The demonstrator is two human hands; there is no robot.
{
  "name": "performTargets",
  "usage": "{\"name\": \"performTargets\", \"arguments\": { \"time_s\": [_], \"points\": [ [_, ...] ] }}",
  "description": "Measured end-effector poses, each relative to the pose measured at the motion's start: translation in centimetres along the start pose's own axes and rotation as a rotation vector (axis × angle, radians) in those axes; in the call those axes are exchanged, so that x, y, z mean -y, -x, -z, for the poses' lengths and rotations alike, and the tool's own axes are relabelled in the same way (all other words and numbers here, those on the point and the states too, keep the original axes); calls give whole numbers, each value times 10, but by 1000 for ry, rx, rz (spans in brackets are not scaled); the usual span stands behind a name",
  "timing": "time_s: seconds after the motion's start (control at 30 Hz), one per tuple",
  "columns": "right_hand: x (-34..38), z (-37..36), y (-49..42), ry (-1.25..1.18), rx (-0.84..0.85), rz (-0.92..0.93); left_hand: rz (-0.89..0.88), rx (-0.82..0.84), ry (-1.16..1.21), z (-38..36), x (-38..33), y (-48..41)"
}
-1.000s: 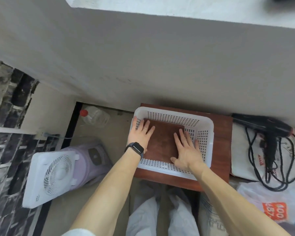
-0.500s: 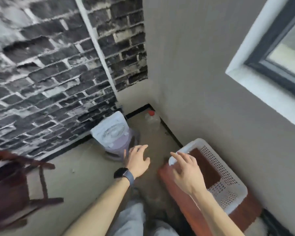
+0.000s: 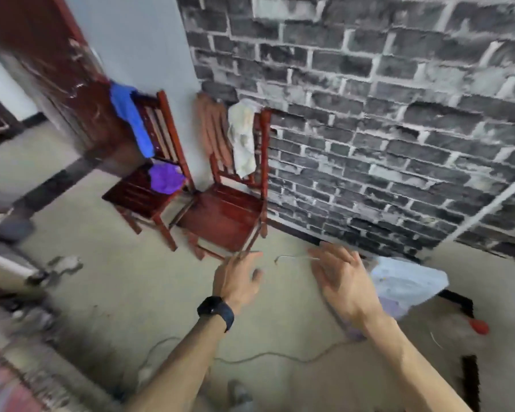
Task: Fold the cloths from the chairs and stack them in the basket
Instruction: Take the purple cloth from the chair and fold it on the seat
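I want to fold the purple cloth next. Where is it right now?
In the head view, left of centre: the purple cloth lies bunched on the seat of the left chair, below the blue cloth draped over its backrest.

Place: a plain, somewhat worn room in a home.
Walls: a grey brick-pattern wall [image 3: 369,114] spans 12 to 3 o'clock; a pale plaster strip [image 3: 137,40] is at 11 o'clock.
Door: a dark red wooden door [image 3: 57,69] at 10 o'clock.
Furniture: two red wooden chairs, the left chair [image 3: 137,197] and the right chair [image 3: 226,218], side by side at 11 to 12 o'clock.
Laundry: a blue cloth [image 3: 131,120] hangs over the left chair's back and a purple cloth [image 3: 164,179] lies on its seat; a brown cloth [image 3: 211,129] and a white cloth [image 3: 243,138] hang over the right chair's back.
Floor: a bare pale floor [image 3: 116,278], with a thin cord [image 3: 265,356] trailing at 6 o'clock.
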State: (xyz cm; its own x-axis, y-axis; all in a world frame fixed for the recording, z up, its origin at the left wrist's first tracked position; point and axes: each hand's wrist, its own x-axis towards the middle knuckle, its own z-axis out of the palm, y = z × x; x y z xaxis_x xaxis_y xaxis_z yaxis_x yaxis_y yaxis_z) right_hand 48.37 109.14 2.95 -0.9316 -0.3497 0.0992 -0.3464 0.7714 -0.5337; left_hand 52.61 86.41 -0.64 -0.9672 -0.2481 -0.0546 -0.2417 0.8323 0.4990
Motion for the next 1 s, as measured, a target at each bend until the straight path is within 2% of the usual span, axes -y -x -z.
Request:
{"name": "performTargets", "arguments": {
  "time_s": [0.23, 0.5, 0.63, 0.83, 1.0],
  "points": [
    [137, -76, -101, -72, 37, 208, 175, -192, 30, 106, 145, -42],
    [227, -138, -194, -63, 175, 346, 313, -275, 86, 167, 250, -87],
    [252, -185, -247, -86, 193, 347, 356, -249, 76, 178, 300, -122],
    [276, -272, -348, -82, 321, 345, 445, -196, 90, 194, 376, -209],
    [300, -336, -439, -103, 445, 293, 501, -43, 40, 208, 427, -293]
  ]
}}
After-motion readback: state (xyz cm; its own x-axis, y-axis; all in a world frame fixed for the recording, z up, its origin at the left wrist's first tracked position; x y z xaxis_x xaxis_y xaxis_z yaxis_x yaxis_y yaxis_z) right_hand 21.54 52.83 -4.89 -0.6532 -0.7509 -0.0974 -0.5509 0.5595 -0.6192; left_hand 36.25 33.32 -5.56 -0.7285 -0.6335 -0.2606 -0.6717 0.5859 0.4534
